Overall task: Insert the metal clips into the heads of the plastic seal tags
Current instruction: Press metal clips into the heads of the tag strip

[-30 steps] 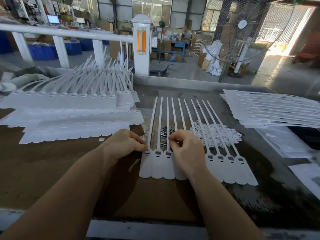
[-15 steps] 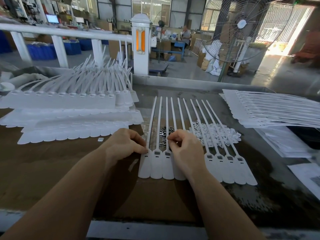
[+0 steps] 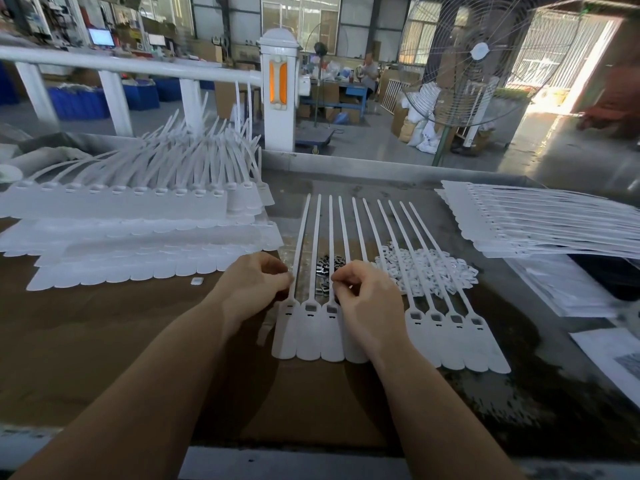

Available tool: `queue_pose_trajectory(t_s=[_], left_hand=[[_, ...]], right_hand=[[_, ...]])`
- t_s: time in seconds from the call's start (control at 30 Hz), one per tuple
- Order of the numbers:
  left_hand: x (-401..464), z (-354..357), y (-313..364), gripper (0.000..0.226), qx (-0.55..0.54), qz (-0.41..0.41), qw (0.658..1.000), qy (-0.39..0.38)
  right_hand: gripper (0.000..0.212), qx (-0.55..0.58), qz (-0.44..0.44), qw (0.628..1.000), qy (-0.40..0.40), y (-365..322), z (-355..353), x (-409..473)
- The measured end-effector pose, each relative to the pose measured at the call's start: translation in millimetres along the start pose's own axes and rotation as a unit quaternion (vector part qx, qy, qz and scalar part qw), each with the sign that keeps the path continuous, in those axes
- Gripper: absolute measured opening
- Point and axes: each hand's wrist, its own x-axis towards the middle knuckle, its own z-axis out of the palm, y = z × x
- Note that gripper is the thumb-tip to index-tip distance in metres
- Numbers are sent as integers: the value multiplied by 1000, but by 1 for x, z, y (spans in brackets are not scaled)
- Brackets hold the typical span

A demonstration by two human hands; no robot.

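A joined row of white plastic seal tags [image 3: 446, 327] lies flat in front of me, straps pointing away, heads near me. A small heap of dark metal clips [image 3: 329, 266] sits under the straps between my hands. My left hand [image 3: 252, 289] has curled fingers and rests at the leftmost tag's strap, fingertips pinched together; whether it holds a clip is hidden. My right hand [image 3: 367, 299] hovers over the third and fourth tag heads with thumb and forefinger pinched, apparently on a small clip that I cannot see clearly.
Stacked tag rows [image 3: 138, 230] fill the left of the table, and another flat stack [image 3: 540, 226] lies at right. A pile of small white plastic pieces [image 3: 429, 268] sits under the right straps. Papers [image 3: 616, 355] lie at the far right. A fan [image 3: 481, 57] stands beyond.
Both hands have shifted slightly away from me along the straps; the left fingertips lifted off the leftmost tag head and the right fingers pinch higher, near the clip heap.
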Motion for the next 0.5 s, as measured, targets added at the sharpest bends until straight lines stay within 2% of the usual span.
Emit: queue_pose_trajectory(t_s=[0.17, 0.27, 0.4, 0.5], left_hand=[[3, 16, 5, 31, 39, -1, 998, 54], [0, 23, 1, 29, 57, -1, 995, 86], [-4, 27, -5, 29, 94, 9, 986, 134], [-4, 27, -6, 29, 93, 10, 986, 138]], right_hand=[[11, 19, -4, 1000, 6, -2, -1, 0], [13, 38, 7, 999, 27, -1, -9, 3], [15, -47, 71, 990, 113, 7, -35, 16], [24, -140, 100, 983, 56, 13, -50, 26]])
